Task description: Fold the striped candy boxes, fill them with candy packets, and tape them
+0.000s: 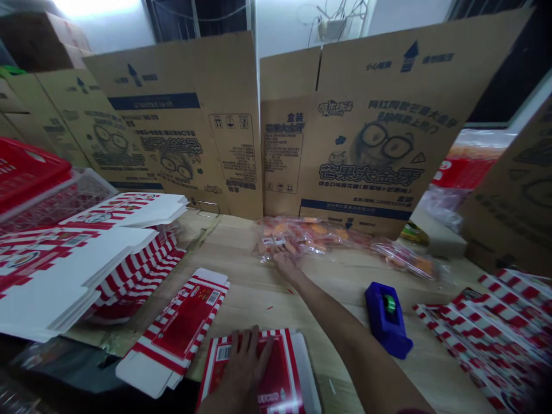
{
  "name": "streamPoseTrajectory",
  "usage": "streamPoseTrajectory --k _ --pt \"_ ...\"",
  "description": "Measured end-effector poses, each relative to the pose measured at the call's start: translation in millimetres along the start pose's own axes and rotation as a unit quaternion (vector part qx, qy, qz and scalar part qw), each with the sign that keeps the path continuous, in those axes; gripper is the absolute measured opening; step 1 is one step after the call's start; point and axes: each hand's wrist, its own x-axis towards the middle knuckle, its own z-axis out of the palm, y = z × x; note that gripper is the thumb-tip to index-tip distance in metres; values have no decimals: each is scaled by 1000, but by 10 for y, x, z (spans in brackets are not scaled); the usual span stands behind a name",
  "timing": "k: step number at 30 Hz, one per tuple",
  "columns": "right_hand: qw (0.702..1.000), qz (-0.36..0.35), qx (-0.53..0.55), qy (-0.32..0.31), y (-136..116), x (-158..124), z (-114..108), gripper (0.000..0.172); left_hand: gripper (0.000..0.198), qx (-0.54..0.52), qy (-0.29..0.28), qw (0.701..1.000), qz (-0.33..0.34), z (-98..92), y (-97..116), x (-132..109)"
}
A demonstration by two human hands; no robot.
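Note:
My left hand (245,359) lies flat with fingers spread on a red-and-white striped carton (276,379) at the near edge of the wooden table (336,287). My right hand (284,261) is stretched far forward and touches the near edge of a heap of small clear snack packets (310,236) with orange contents; its fingers are partly hidden among the packets. Another flattened striped carton (179,328) lies to the left of the one under my left hand.
Stacks of flat striped cartons (86,259) fill the left side, more (495,333) lie at the right. A blue tape dispenser (386,319) stands right of my forearm. Large brown printed cardboard boxes (362,132) wall off the back. A red basket (26,172) is far left.

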Motion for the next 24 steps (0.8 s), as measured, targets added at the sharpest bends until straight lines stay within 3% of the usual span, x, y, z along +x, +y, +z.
streamPoseTrajectory --k 2,5,8,11,14,16,18,21,24 --pt "1000 -11 6 -9 47 -225 -26 47 115 3 9 998 -57 -66 19 -118" --pt "1000 -25 13 -6 127 -841 -115 51 119 15 28 993 -110 -200 112 -303" --pt "998 -42 32 17 201 -1643 -248 59 118 28 50 990 -126 -271 201 -418" --pt "994 -64 88 0 244 -2409 -427 61 115 32 70 990 -122 -262 227 -453" --pt "986 -53 154 -40 239 -2899 -645 54 111 38 86 989 -117 -243 221 -458" --pt "981 -4 189 -47 224 -2979 -769 46 109 43 87 989 -116 -247 221 -458" --pt "976 65 205 -15 221 -2851 -827 36 109 49 88 988 -115 -258 229 -457" --pt "966 170 189 51 250 -2385 -743 27 109 58 91 987 -115 -258 250 -453" --pt "952 250 172 36 283 -1867 -524 14 108 63 103 986 -117 -236 268 -451"
